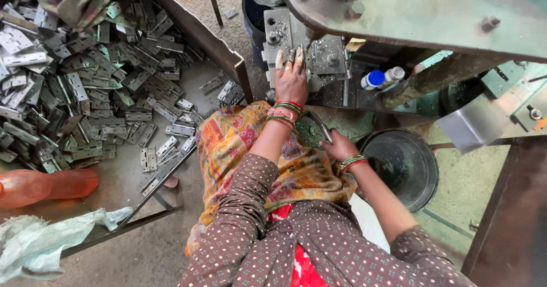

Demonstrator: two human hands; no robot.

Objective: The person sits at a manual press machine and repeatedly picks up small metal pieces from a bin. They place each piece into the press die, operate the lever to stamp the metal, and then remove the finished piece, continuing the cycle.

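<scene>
Left hand (291, 82) at twelve o'clock, fingers stretched nearly flat, fingertips pressing a small hinge (300, 55) on the press bed (330, 56); wrist ringed with green and red bangles (285, 111). Right hand (338, 146) at about two o'clock from the lap, closed round a dark metal lever (320, 125), grip narrow; a second stack of bangles (353, 162) on that wrist. Heap of hinges (85, 82) at ten o'clock in a metal tray (199, 33), too many to count. One dark round pan (405, 167) at three o'clock, just beside the right wrist. Two small bottles (383, 78) at one o'clock, one blue-capped, one white. One orange bottle (45, 185) lying at nine o'clock. One pale cloth (45, 241) at eight o'clock.
</scene>
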